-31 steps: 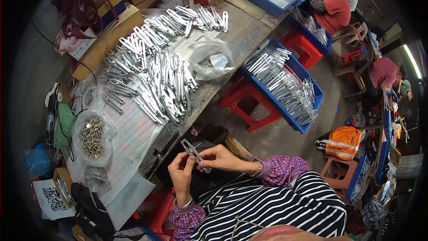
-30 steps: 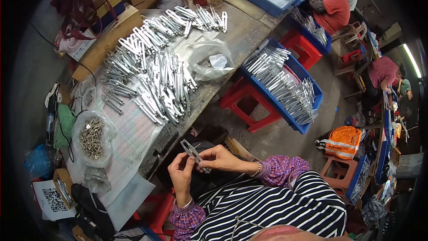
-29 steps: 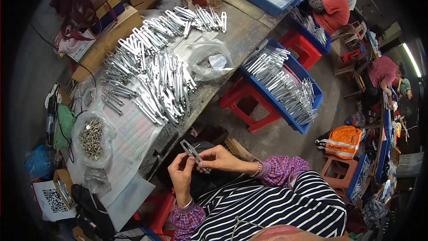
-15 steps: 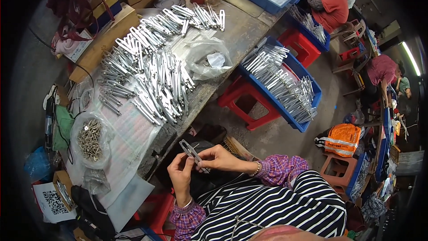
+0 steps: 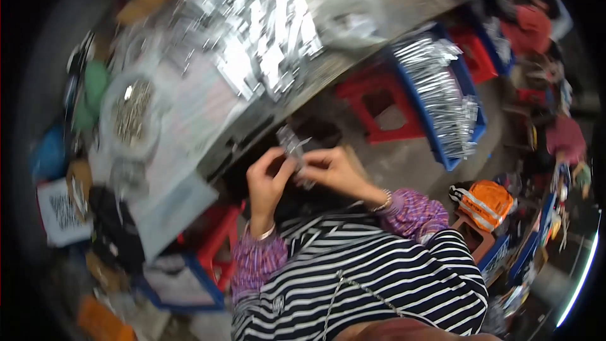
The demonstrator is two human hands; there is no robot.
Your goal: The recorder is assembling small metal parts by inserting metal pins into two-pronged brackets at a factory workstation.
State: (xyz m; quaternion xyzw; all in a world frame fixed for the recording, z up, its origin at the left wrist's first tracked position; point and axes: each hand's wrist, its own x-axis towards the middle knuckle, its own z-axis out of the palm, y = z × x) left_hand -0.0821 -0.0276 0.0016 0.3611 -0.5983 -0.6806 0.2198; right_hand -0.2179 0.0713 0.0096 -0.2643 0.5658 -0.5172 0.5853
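A slim slotted metal piece (image 5: 291, 142) is held up between my two hands, past the near edge of the workbench. My left hand (image 5: 268, 180) pinches it from the left side with thumb and fingers. From the right, the fingers of my right hand (image 5: 338, 169) close on its lower part. A thin pin-like bit seems to stick out sideways from the piece, but blur hides the detail. On the bench beyond lies a heap of similar shiny metal pieces (image 5: 271, 50). Small brass-coloured screws or pins (image 5: 131, 113) fill a plastic-lined bowl at the left.
A clear plastic bag (image 5: 350, 22) lies right of the heap. Right of the bench, a blue crate (image 5: 447, 161) of metal pieces rests on a red stool (image 5: 379, 110). An orange bag (image 5: 485, 205) sits farther right. Other people work at the far right.
My view has shifted and blurred, so the bench sits higher in it and more shows at the lower left. Both hands keep hold of the metal piece.
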